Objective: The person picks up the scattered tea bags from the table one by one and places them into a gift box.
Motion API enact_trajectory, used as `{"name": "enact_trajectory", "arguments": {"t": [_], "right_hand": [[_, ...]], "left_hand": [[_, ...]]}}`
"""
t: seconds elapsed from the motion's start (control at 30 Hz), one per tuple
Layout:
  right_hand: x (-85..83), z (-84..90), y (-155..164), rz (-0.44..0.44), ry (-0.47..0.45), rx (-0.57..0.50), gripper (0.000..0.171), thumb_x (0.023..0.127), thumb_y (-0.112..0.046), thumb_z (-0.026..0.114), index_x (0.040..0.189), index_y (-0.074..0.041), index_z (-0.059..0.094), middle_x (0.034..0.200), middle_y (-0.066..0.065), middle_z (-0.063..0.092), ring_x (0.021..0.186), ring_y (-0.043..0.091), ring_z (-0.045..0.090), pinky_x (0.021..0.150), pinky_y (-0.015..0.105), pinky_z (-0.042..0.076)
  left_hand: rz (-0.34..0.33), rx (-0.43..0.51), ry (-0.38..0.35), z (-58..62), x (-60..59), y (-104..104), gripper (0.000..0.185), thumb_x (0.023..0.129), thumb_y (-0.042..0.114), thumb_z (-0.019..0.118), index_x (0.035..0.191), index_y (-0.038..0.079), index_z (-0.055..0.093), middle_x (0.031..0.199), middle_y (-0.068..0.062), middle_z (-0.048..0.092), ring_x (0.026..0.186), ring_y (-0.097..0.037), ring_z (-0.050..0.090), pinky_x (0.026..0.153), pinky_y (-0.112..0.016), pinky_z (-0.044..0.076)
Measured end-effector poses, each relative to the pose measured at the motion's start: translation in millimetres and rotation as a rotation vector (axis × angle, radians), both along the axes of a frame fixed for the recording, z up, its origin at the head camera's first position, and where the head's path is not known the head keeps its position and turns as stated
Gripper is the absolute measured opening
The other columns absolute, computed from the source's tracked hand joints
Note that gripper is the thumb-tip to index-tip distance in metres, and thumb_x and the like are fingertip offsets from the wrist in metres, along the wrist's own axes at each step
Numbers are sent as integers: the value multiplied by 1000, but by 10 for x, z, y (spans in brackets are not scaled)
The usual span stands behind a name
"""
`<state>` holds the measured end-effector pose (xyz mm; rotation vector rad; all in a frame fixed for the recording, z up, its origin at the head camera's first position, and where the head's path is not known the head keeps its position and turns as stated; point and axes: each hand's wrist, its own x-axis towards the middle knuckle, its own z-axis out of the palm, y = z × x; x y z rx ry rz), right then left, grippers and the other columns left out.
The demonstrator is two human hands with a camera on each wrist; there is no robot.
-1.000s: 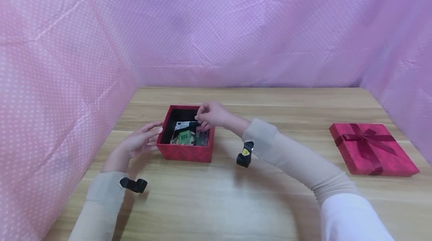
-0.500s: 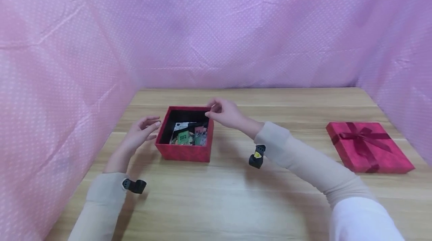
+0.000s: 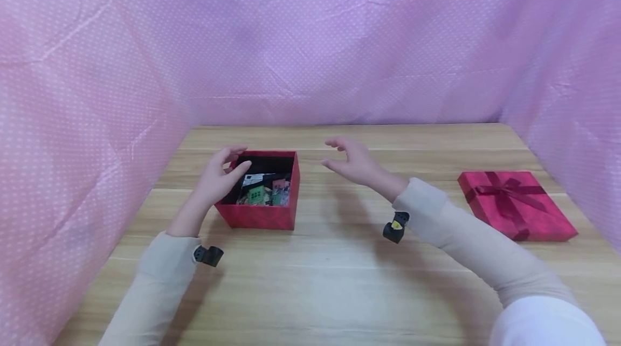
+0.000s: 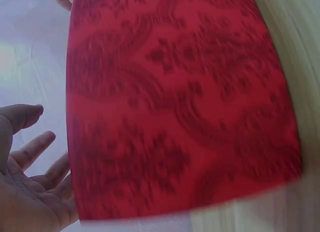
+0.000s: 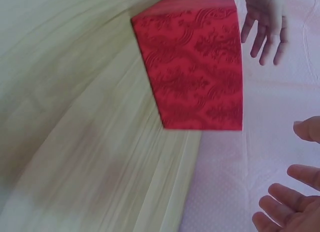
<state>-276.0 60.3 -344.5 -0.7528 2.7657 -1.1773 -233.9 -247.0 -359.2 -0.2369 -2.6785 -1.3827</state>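
A red box with a dark inside stands lidless on the wooden table; the right wrist view shows its damask-patterned side. Inside lie a green piece with a window-like grid, a pinkish-red piece and a white printed piece. My left hand is over the box's left rim, thumb and fingers spread, holding nothing. To the right of the box my right hand is in the air, its fingers parted and nothing in them.
The box's red lid, tied with a dark red ribbon bow, lies at the right of the wooden table. Pink dotted cloth encloses the back and sides. A small black camera sticks out from each wrist.
My right hand has drawn away from the box's right rim, out to the right, its fingers spreading. My left hand has moved from beside the box up over its left rim.
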Motion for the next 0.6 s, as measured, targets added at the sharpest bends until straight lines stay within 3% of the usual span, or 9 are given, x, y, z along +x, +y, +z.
{"name": "enact_trajectory", "arguments": {"t": [0.17, 0.43, 0.6], "right_hand": [[17, -13, 150, -12, 63, 56, 58, 87, -25, 68, 134, 3, 48, 138, 21, 48, 131, 37, 41, 109, 49, 32], [48, -61, 429, -52, 101, 152, 64, 87, -32, 68, 138, 0, 45, 143, 20, 42, 132, 39, 37, 108, 53, 31], [78, -100, 572, -80, 145, 198, 68, 86, -31, 69, 140, 0, 43, 144, 24, 38, 133, 43, 35, 107, 57, 30]], "left_hand": [[-36, -83, -18, 30, -43, 151, 47, 95, 21, 58, 137, 4, 45, 143, -19, 42, 132, -37, 38, 105, -56, 34], [-95, -214, 56, 100, -87, 446, 53, 93, 28, 61, 140, 8, 44, 143, -17, 42, 135, -32, 35, 110, -52, 29], [-138, -269, 84, 150, -126, 612, 56, 92, 29, 63, 141, 10, 43, 142, -14, 43, 134, -30, 37, 109, -51, 32]]}}
